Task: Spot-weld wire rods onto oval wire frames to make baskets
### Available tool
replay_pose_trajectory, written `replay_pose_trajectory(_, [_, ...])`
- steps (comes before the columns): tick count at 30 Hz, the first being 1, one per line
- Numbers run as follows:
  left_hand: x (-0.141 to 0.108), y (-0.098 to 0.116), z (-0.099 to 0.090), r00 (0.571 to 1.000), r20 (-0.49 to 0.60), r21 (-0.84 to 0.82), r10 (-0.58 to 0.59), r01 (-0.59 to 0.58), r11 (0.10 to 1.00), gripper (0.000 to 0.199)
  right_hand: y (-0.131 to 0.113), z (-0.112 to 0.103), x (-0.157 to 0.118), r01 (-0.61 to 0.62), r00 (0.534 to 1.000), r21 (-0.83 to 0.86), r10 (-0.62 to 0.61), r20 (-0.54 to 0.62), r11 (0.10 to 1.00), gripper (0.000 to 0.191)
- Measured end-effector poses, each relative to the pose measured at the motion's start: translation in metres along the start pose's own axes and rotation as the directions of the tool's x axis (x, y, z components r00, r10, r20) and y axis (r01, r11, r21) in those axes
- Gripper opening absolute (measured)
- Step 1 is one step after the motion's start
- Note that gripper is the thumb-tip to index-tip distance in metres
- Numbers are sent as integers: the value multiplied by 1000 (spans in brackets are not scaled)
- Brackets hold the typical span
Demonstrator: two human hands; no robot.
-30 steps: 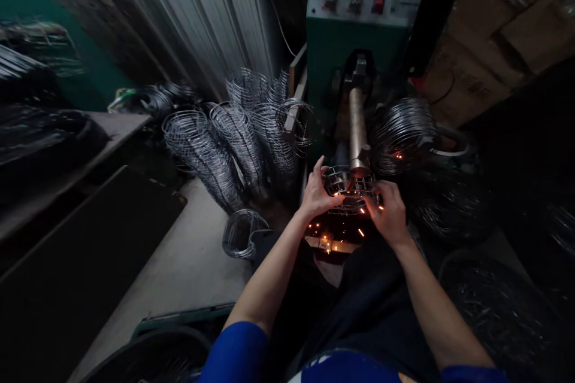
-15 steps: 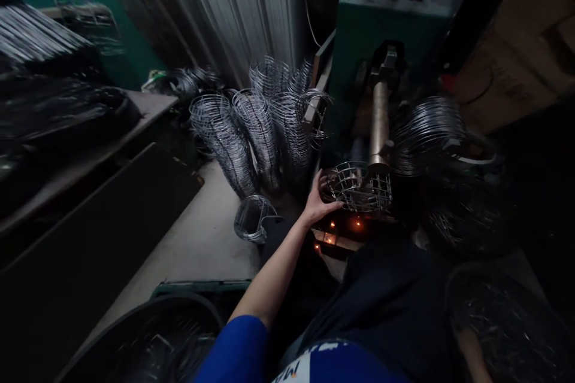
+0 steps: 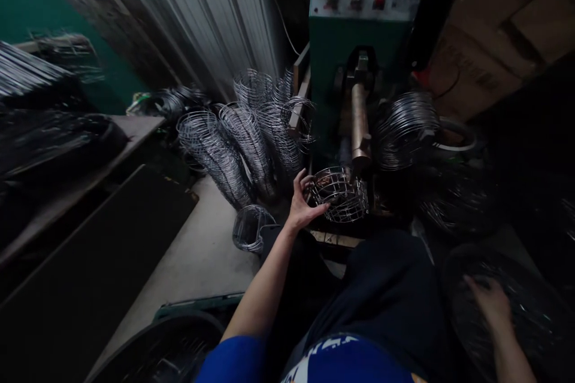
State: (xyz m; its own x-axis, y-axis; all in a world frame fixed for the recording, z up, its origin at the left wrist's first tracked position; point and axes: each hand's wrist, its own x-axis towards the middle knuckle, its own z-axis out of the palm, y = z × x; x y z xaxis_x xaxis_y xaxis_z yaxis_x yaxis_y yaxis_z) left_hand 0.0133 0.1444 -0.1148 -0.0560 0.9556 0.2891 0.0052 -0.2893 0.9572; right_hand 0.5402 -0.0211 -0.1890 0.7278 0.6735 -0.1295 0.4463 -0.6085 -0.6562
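Note:
My left hand (image 3: 303,203) is closed on the left side of a round wire basket (image 3: 340,194), thumb at its near rim and fingers at the far side. The basket sits under the end of a thick metal rod (image 3: 359,125) that juts from a green machine (image 3: 330,42). Far to the right, my right hand (image 3: 493,305) reaches into a dark tub (image 3: 453,323) of loose metal pieces (image 3: 523,305). Its thumb is apart from the fingers; dim light hides the fingertips, and nothing shows in its grasp.
Stacks of bent wire frames (image 3: 215,155) lean left of the machine. A coil of wire rings (image 3: 406,128) hangs at its right. One wire frame (image 3: 251,228) stands by my knee. Another dark tub (image 3: 157,341) is at lower left, and cardboard boxes (image 3: 485,42) are at upper right.
Orange sparks below the basket are gone. My right hand, of which only the forearm showed at the bottom edge, now appears in the right tub. My left hand keeps holding the basket.

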Motion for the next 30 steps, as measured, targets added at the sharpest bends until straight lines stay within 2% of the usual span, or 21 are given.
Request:
replay_pose_trajectory(1, [0, -1, -1, 1000, 2, 1, -6, 6, 1000, 116, -27, 3, -6, -29, 1000, 138, 27, 16, 990, 39])
replay_pose_trajectory(3, [-2, -2, -2, 1000, 25, -10, -13, 13, 1000, 119, -88, 12, -24, -48, 991, 388, -5, 135, 921, 53])
replay_pose_trajectory(4, [-2, -3, -2, 999, 49, -19, -13, 14, 1000, 120, -119, 16, -35, -30, 966, 492, -102, 239, 870, 57])
replay_pose_trajectory(5, [-4, -3, -2, 997, 80, -25, -12, 14, 1000, 121, -149, 20, -48, -16, 916, 567, -216, 339, 823, 60])
replay_pose_trajectory(7, [-6, 1, 0, 990, 144, -19, -2, 5, 1000, 122, -202, 27, -75, 48, 784, 640, -426, 451, 767, 55])
replay_pose_trajectory(8, [-8, 5, 2, 985, 173, -4, 8, -7, 1000, 122, -225, 30, -88, 104, 701, 648, -518, 490, 755, 48])
replay_pose_trajectory(10, [-11, 14, 7, 974, 222, 39, 45, -55, 998, 123, -261, 39, -111, 274, 533, 645, -671, 516, 714, 33])
replay_pose_trajectory(12, [-13, 24, 14, 962, 261, 97, 83, -112, 989, 124, -286, 52, -126, 482, 378, 624, -789, 484, 614, 25])
replay_pose_trajectory(15, [-15, 35, 25, 953, 288, 215, 94, -160, 963, 125, -300, 77, -134, 774, 189, 506, -902, 389, 381, 19])
replay_pose_trajectory(17, [-16, 39, 31, 956, 277, 284, 92, -173, 943, 125, -298, 91, -134, 905, 101, 360, -936, 338, 228, 20])
replay_pose_trajectory(18, [-16, 40, 33, 959, 268, 310, 95, -179, 934, 125, -294, 96, -133, 946, 72, 278, -943, 325, 168, 23])
replay_pose_trajectory(20, [-15, 43, 36, 963, 249, 350, 100, -186, 918, 125, -285, 102, -132, 988, 32, 133, -951, 309, 77, 32])
replay_pose_trajectory(22, [-15, 44, 39, 965, 240, 376, 101, -189, 907, 126, -276, 105, -131, 998, 6, 58, -958, 288, 24, 39])
replay_pose_trajectory(25, [-13, 44, 42, 966, 235, 390, 109, -196, 900, 125, -268, 107, -127, 998, -19, 63, -970, 242, -3, 41])
replay_pose_trajectory(30, [-6, 39, 46, 964, 228, 400, 136, -220, 890, 122, -270, 114, -115, 998, -35, 66, -985, 167, -24, 40])
